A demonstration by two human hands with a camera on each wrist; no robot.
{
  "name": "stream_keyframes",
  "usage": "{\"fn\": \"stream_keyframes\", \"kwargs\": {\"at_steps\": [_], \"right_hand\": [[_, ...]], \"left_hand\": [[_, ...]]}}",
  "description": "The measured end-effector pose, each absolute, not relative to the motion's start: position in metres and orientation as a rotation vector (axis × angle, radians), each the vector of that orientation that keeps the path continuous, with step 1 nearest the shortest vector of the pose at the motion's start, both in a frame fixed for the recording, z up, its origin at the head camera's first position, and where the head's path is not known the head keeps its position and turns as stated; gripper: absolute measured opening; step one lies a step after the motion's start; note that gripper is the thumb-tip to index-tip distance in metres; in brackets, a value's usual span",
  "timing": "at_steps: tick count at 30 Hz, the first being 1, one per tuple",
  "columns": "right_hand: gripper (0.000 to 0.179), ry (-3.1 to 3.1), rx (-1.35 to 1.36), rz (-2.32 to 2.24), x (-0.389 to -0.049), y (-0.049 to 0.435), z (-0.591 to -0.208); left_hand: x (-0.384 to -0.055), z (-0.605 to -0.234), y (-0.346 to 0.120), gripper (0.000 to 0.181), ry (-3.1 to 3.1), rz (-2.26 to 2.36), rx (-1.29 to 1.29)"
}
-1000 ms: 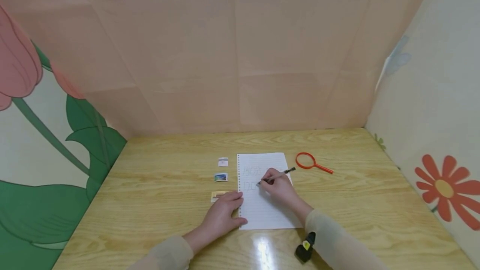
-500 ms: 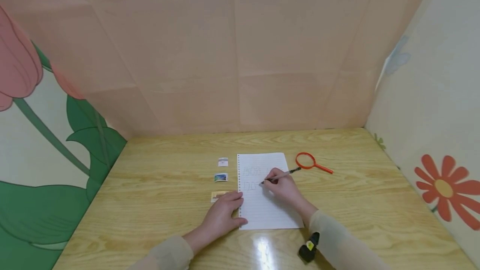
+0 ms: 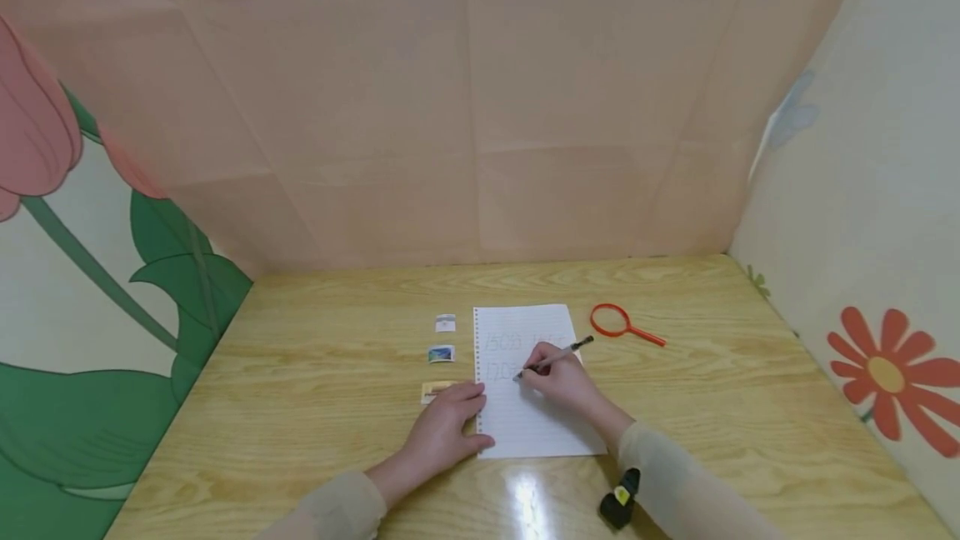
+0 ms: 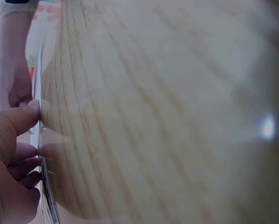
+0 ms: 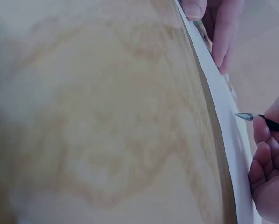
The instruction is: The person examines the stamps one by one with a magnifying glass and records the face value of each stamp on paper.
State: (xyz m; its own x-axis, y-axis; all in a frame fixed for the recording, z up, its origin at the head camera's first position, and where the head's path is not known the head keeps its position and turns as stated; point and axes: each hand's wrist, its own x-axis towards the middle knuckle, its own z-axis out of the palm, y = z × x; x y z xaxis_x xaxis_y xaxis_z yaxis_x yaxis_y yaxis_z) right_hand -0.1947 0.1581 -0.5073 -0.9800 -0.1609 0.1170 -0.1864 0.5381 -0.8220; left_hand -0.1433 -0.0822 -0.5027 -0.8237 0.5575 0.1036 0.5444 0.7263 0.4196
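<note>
A lined sheet of paper (image 3: 536,427) with punched holes down its left edge lies on the table, handwriting across its upper lines. My right hand (image 3: 561,377) pinches a pen (image 3: 562,352), its tip close to the second written line; the right wrist view shows the metal pen tip (image 5: 244,116) right over the sheet. My left hand (image 3: 444,426) rests on the sheet's left edge with relaxed fingers, thumb (image 4: 27,116) and fingertips on the paper. Partly under that hand lies a yellowish stamp (image 3: 432,392). Above it in the head view are a blue-green stamp (image 3: 442,353) and a pale stamp (image 3: 446,323).
A red magnifying glass (image 3: 628,325) lies right of the sheet. A black device with a yellow mark (image 3: 618,502) sits at my right sleeve. The wood-grained table (image 3: 322,357) meets a pinkish backdrop (image 3: 480,107) behind, with flower-patterned walls at both sides.
The right hand and pen shift slightly right, then back left and down a little. More strokes show on the second written line. The left hand stays in place.
</note>
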Motion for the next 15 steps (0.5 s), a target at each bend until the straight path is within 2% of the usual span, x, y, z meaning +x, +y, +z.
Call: {"fn": "stream_keyframes", "kwargs": {"at_steps": [7,15], "right_hand": [[0.009,-2.717,0.152,1.488,-0.1971,0.1608,-0.5053],[0.011,-2.76,0.208,1.436,-0.1987,0.1604,-0.505]], "left_hand": [[-0.1425,-0.5033,-0.0823,0.064,2.9,0.703,0.943],[-0.142,-0.5024,-0.0823,0.065,2.896,0.7,0.933]]}}
